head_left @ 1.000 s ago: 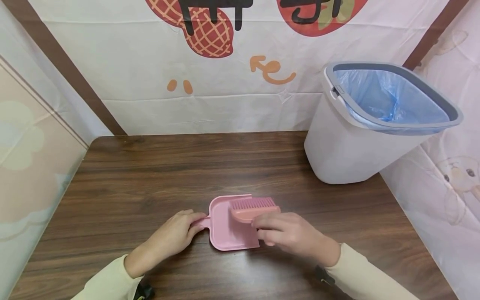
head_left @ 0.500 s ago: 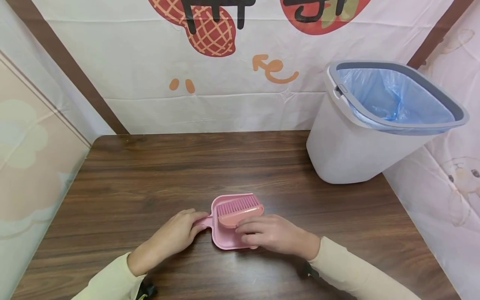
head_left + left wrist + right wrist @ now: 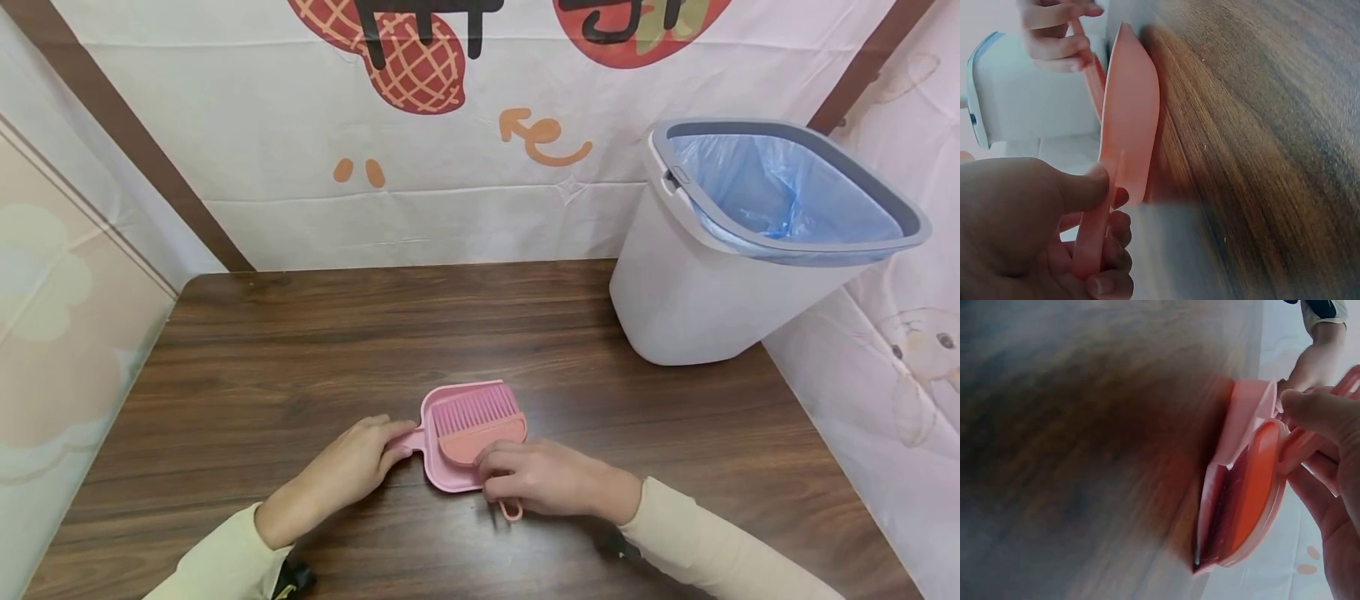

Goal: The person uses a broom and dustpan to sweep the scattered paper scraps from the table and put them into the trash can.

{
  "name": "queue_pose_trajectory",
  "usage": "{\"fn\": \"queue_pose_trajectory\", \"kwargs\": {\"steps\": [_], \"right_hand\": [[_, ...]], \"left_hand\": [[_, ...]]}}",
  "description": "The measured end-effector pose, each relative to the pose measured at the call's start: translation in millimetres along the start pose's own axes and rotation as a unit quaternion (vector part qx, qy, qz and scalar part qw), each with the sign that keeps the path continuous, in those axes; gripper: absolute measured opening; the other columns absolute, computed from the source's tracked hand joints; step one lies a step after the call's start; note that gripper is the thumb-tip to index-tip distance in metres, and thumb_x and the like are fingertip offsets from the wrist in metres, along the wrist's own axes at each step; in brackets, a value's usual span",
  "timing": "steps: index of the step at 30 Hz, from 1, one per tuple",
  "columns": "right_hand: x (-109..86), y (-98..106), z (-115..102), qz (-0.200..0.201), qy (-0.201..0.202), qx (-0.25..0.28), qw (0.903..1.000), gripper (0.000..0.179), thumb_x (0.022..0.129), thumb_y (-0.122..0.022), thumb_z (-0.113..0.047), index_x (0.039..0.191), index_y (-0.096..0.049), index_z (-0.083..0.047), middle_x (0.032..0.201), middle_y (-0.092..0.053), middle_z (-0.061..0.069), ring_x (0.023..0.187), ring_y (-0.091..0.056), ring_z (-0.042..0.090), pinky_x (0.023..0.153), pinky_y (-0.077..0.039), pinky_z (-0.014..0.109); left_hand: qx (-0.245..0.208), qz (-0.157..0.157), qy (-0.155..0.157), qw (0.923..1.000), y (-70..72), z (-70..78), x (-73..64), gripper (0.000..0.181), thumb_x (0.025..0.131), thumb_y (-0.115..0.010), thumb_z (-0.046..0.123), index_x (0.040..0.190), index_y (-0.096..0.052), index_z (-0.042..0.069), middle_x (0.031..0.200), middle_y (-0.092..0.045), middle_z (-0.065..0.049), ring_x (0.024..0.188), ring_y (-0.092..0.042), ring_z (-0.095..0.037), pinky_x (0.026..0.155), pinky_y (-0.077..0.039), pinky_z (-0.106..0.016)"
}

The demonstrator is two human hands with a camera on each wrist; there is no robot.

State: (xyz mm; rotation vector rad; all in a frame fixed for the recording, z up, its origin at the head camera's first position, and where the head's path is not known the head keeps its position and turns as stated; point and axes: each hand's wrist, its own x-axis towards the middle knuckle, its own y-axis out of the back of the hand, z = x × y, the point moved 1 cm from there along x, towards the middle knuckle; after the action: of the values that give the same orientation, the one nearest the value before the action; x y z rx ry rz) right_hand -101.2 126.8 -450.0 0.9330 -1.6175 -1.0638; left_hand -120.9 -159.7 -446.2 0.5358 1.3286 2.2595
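My left hand (image 3: 351, 461) grips the short handle of a pink dustpan (image 3: 442, 478), its thumb lying along the handle in the left wrist view. The pan sits low over the wooden table with its mouth facing right. In my right hand (image 3: 551, 477) is a small pink hand brush (image 3: 482, 442), pinched by its handle between thumb and fingers. A loop at the handle's end pokes out below that hand. The brush head lies over the pan's inside, bristles pointing away from me, and hides much of the pan floor. In the right wrist view the brush (image 3: 1259, 487) overlaps the pan's open side.
A tall white bin (image 3: 690, 292) with a grey rim and blue bag stands at the table's back right. The brown wooden table (image 3: 337, 333) runs back to a printed cloth wall (image 3: 480, 217). More cloth hangs at both sides.
My right hand has moved the brush leftward from the pan's mouth into the pan, and its head has tilted so more of its back shows. My left hand keeps holding the dustpan in place.
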Motion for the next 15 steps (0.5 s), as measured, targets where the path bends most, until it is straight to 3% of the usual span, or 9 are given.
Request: {"fn": "queue_pose_trajectory", "kwargs": {"steps": [7,15], "right_hand": [[-4.6,-7.9,0.8,-0.029,-0.022,0.033,0.9988,0.013,0.092,-0.074,-0.013,0.099,-0.067,-0.021,0.121,-0.060,-0.003,0.121,-0.055,0.010,0.096,-0.047,0.015],[-7.7,-14.0,0.3,-0.038,-0.017,0.043,0.9982,0.023,0.088,-0.076,-0.010,0.108,-0.068,-0.018,0.125,-0.056,0.002,0.124,-0.053,0.012,0.099,-0.045,0.014]], "left_hand": [[0.000,-0.004,0.007,1.0000,1.9,0.5,2.7,0.030,0.093,-0.075,0.012,0.121,-0.072,0.003,0.089,-0.064,0.000,0.081,-0.059,-0.014,0.078,-0.054,-0.041],[0.020,-0.002,0.012,0.9997,0.1,-3.3,1.9,0.030,0.092,-0.075,0.016,0.121,-0.072,0.006,0.089,-0.062,0.001,0.082,-0.058,-0.014,0.077,-0.054,-0.041]]}}
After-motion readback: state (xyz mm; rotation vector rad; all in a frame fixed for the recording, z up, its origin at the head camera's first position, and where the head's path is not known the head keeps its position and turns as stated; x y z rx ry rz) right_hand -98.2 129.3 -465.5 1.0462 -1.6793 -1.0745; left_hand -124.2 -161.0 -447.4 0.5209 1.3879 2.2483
